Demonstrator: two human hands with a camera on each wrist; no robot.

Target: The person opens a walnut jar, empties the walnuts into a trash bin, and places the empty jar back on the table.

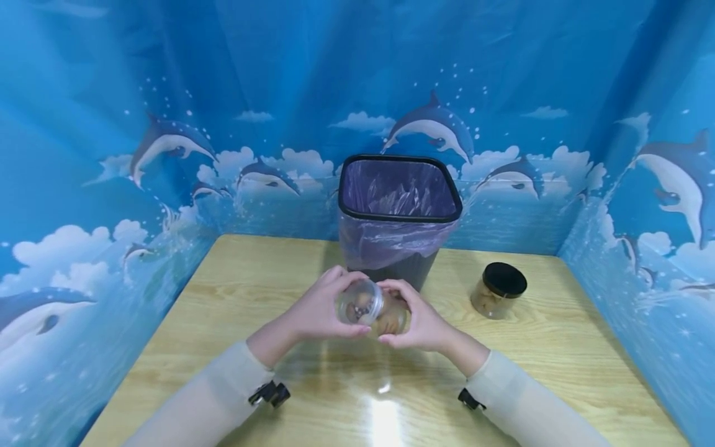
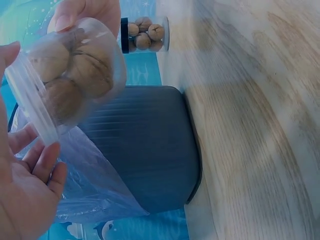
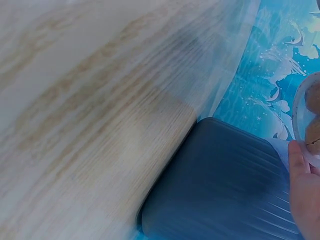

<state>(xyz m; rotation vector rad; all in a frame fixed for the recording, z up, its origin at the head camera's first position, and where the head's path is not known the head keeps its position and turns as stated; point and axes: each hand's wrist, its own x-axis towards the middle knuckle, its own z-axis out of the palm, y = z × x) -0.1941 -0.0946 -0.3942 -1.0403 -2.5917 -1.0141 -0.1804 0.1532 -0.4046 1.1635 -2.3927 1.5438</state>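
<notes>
Both hands hold a clear plastic jar (image 2: 82, 72) of walnuts, tilted in the air in front of the bin. My left hand (image 1: 320, 308) curls its thumb and fingers round the wide clear rim end. On the other end, my right hand (image 1: 422, 324) grips the jar's body. Several walnuts show through the wall in the left wrist view. At the right edge of the right wrist view, part of the jar (image 3: 312, 120) appears, with a finger of the right hand (image 3: 306, 192) along its edge.
A dark bin (image 1: 399, 264) with a purple liner (image 1: 391, 239) stands just beyond the hands. To the right, a second walnut jar (image 1: 494, 298) with a black lid sits on the wooden table (image 1: 262, 267). Blue dolphin-print curtains (image 1: 313, 74) enclose the back and sides.
</notes>
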